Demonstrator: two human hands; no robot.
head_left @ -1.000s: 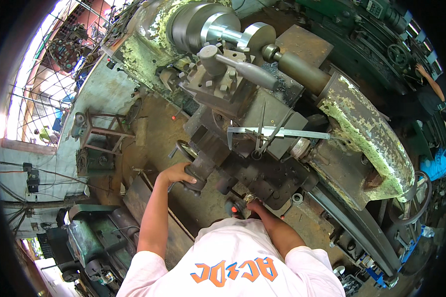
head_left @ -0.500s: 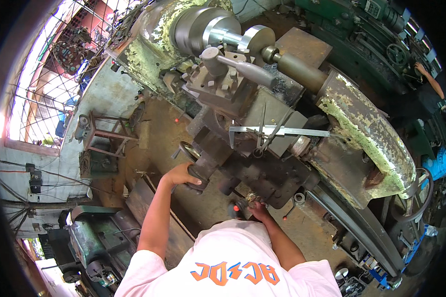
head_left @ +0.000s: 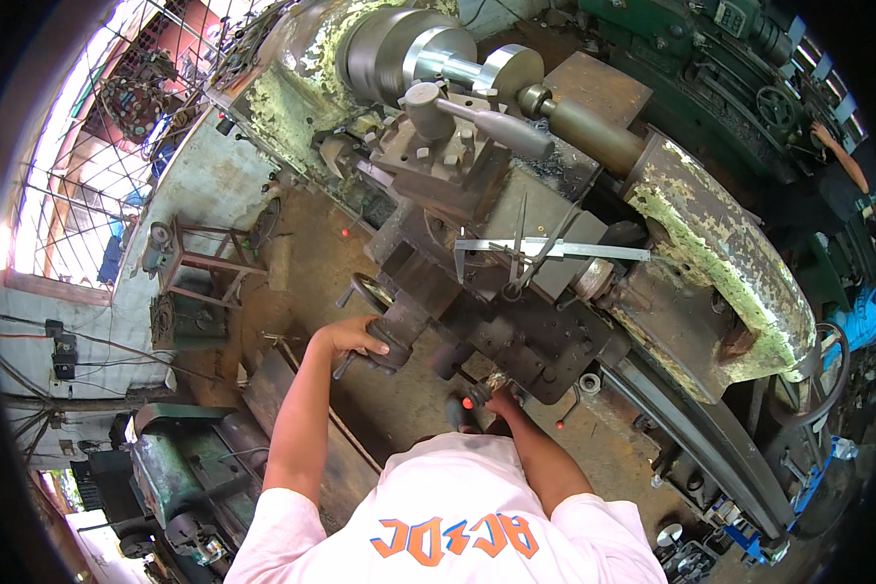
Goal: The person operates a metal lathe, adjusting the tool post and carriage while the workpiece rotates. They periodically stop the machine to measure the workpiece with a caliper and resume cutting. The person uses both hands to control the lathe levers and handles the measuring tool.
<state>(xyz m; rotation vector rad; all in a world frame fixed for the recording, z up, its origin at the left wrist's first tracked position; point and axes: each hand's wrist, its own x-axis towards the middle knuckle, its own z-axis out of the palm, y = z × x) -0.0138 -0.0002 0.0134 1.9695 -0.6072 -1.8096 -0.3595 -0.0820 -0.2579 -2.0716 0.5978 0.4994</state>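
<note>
My left hand (head_left: pixel 352 337) is closed around a small dark handwheel (head_left: pixel 393 348) at the front of the lathe carriage, its thumb lying over the hub. My right hand (head_left: pixel 499 398) is low under the carriage's dark plate, fingers bent in and partly hidden. Beside it is a red-knobbed lever (head_left: pixel 469 402); what the right hand grips is unclear. Above, a shiny stepped metal workpiece (head_left: pixel 512 70) runs between the chuck (head_left: pixel 375 60) and the tailstock centre. The square tool post (head_left: pixel 438 161) with its thick clamping handle (head_left: pixel 514 132) stands just in front of it.
A vernier caliper (head_left: pixel 574 249) and a pair of dividers (head_left: pixel 519 243) lie on the slide. The peeling tailstock (head_left: pixel 725 253) and bed rails (head_left: pixel 701 443) extend right. A metal stand (head_left: pixel 209 261) and green machine (head_left: pixel 195 462) are left. Another person's arm (head_left: pixel 842 156) shows far right.
My left hand has shifted slightly on the handwheel, and a crank grip now shows below it. The red-knobbed lever appears slightly higher beside my right hand. The view has tilted a little.
</note>
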